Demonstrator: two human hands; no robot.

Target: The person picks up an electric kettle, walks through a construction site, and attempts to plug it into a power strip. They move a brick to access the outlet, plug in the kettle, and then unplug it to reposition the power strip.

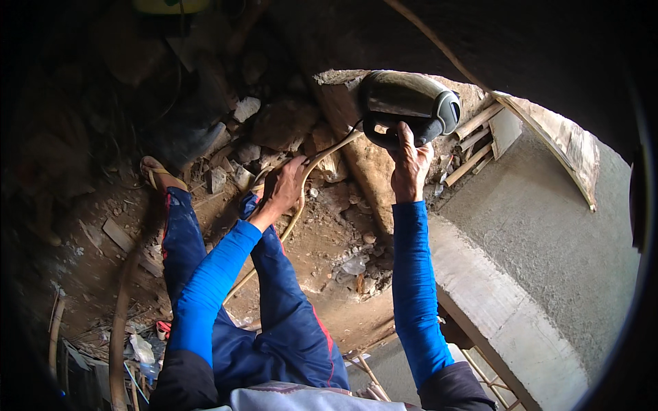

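My right hand [410,164] grips the black handle of a grey power tool [410,103], held up against a rough concrete block [343,103]. My left hand [284,186] is closed around a tan hose or cable [301,198] that runs from the tool down past my legs. Both arms wear blue sleeves. My legs are in blue trousers, and a sandalled foot [159,175] rests on the dirt.
Rubble, stones and broken concrete [274,127] lie on the dirt ground ahead. A grey concrete wall with a ledge [507,301] stands at the right. Wooden slats [473,147] lean near the tool. Pipes and litter [127,329] lie at lower left.
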